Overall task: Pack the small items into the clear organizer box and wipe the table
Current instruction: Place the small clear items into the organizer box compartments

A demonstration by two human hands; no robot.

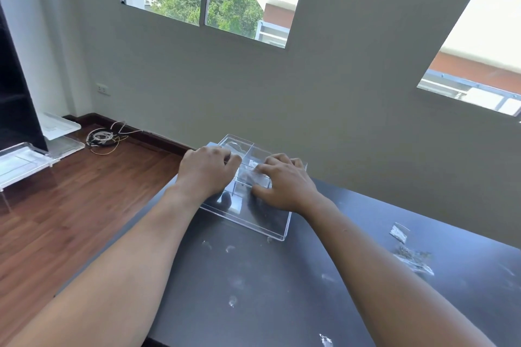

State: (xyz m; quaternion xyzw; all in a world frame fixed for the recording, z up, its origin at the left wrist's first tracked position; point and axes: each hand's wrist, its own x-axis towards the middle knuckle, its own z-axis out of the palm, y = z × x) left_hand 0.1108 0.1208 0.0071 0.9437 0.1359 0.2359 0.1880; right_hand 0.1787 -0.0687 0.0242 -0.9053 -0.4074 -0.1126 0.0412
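Note:
The clear organizer box point(277, 229) sits at the far left corner of the dark table point(282, 290), with dividers splitting it into compartments. My left hand point(207, 170) is over its left side, fingers curled down over a divider at the back compartment. Above the middle compartments, my right hand point(284, 180) pinches a blurred small clear bag point(255, 176) between thumb and fingers. Two more small bags point(399, 232) point(414, 260) lie on the table to the right. What lies inside the box under my hands is hidden.
Small pale scraps and smudges point(231, 301) dot the tabletop near me, and another scrap point(325, 340) is at the bottom edge. Left of the table is wooden floor with coiled cables point(101, 136) and clear trays point(22, 162). A wall with windows stands behind.

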